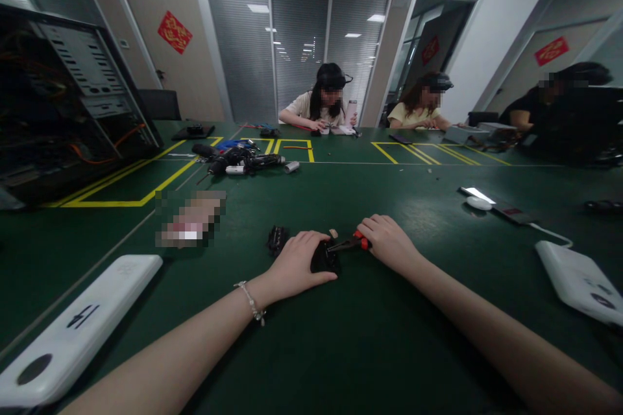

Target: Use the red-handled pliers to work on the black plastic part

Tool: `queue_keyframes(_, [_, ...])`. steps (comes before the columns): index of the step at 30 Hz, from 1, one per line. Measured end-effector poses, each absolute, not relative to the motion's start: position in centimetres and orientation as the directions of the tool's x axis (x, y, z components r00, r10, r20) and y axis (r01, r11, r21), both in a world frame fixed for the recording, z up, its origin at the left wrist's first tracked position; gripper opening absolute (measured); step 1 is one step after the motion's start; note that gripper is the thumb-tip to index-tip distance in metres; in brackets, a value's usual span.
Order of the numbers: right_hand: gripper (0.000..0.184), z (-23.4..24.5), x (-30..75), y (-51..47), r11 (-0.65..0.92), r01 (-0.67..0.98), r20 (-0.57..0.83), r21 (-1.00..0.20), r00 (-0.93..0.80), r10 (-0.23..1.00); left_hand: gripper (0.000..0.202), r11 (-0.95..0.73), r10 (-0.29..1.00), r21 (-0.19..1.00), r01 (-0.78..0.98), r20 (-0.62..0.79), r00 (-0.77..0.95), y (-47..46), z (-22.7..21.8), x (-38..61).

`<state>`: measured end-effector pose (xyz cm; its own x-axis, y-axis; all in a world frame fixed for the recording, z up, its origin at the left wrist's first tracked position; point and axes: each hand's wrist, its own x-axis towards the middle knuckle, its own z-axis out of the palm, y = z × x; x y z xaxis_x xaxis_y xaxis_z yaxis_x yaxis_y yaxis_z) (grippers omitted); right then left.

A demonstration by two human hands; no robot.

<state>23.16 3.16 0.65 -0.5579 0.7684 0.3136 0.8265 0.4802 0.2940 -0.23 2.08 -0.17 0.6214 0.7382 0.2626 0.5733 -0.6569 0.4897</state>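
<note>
My left hand (296, 264) is cupped over a small black part (325, 258) on the green table mat (370, 337), fingers wrapped round it. A bead bracelet sits on that wrist. My right hand (389, 242) is closed on the red-handled screwdriver (351, 244), whose dark shaft points left into the black part. Another small black piece (277, 239) lies just left of my left hand, untouched.
A white power bank (73, 331) lies front left, a white device (581, 280) with a cable front right. An open computer case (63, 104) stands at the left. Tools (241, 160) lie mid-table. Three people sit at the far side; a phone (477, 193) lies right.
</note>
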Motion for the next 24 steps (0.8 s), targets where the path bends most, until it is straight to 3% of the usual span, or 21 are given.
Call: queue_keyframes(24, [0.021, 0.37, 23.2, 3.06, 0.473, 0.826, 0.322, 0.308, -0.558, 0.765, 0.057, -0.637, 0.752, 0.493, 0.592, 0.233, 0.616, 1.81, 0.45, -0.15])
